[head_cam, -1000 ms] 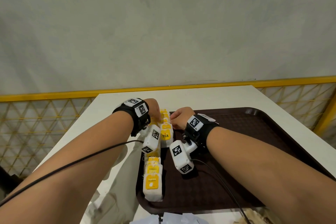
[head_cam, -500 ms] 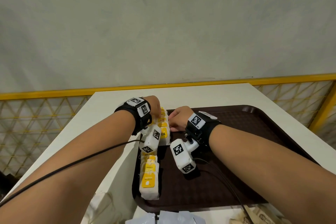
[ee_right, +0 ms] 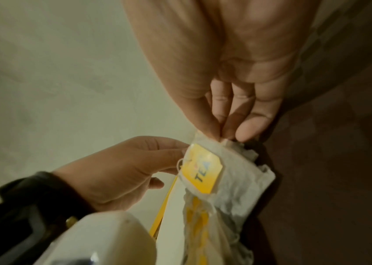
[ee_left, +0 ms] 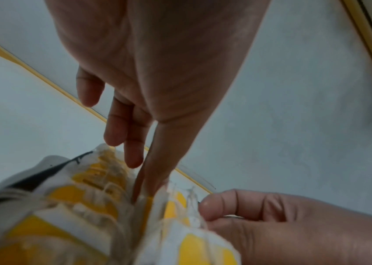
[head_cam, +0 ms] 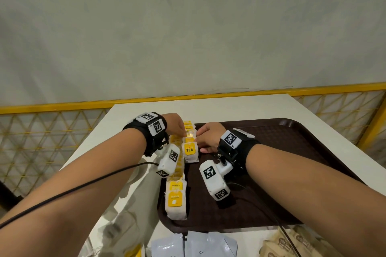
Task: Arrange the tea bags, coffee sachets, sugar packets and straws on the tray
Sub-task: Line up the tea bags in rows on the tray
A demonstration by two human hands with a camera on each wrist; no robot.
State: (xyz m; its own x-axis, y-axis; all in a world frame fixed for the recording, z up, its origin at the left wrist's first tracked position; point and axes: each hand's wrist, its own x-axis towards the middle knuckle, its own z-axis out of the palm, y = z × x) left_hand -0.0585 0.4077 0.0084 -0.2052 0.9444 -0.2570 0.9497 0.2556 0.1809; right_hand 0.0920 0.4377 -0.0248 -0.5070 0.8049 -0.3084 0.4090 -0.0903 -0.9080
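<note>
The tea bags [head_cam: 189, 151] look light, soft and tear-prone, so the right hand [head_cam: 207, 137] pinches one paper edge while the left hand's [head_cam: 175, 125] straight fingers steady the row.

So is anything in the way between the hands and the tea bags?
No, nothing visible. Both hands are already on the row of tea bags along the tray's left edge: the left hand has fingertips in among them, and the right hand pinches the corner of the bag with the TEA tag.
</note>
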